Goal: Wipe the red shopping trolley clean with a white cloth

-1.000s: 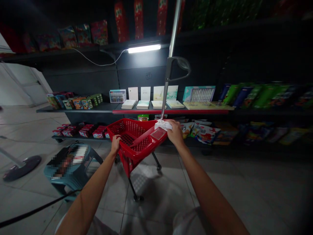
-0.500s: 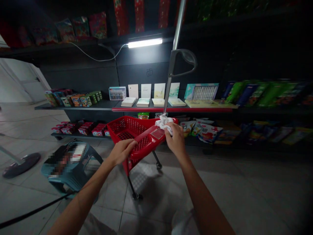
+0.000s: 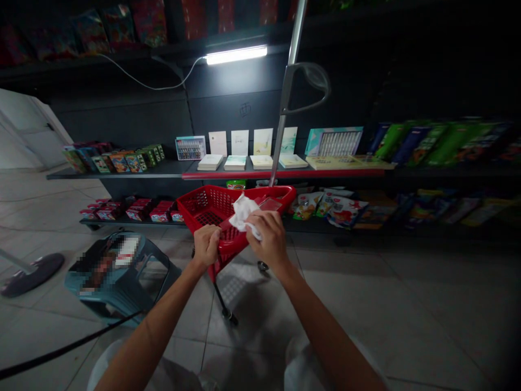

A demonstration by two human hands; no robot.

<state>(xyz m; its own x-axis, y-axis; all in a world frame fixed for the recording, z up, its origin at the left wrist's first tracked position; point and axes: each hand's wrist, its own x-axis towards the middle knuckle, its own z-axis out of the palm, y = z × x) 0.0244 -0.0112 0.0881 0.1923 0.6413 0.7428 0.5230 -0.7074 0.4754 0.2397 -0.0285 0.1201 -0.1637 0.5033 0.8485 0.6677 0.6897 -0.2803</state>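
Observation:
A small red shopping cart (image 3: 288, 193) with a perforated basket stands in front of me on thin legs with castors. My left hand (image 3: 207, 245) is closed around the near left end of its rim. In my right hand (image 3: 268, 236) is a crumpled white cloth (image 3: 244, 210), pressed against the cart's handle area, near the middle. The fingertips bunch the cloth from above. A metal pole (image 3: 280, 127) with a grey loop handle (image 3: 308, 87) rises behind the cart; its lower end is hidden by the cart.
Shelves (image 3: 293, 173) with notebooks, marker sets and snack bags run behind the cart. A blue-grey stool (image 3: 154, 266) with items on top stands at left, beside a round pole base (image 3: 35, 274). A black cable or strap (image 3: 73, 346) crosses the lower left. A tube light (image 3: 236, 54) glows above.
My right hand has slid the cloth left along the cart's handle, toward my left hand. My left hand's fingers have curled more tightly around the rim. The view has shifted slightly.

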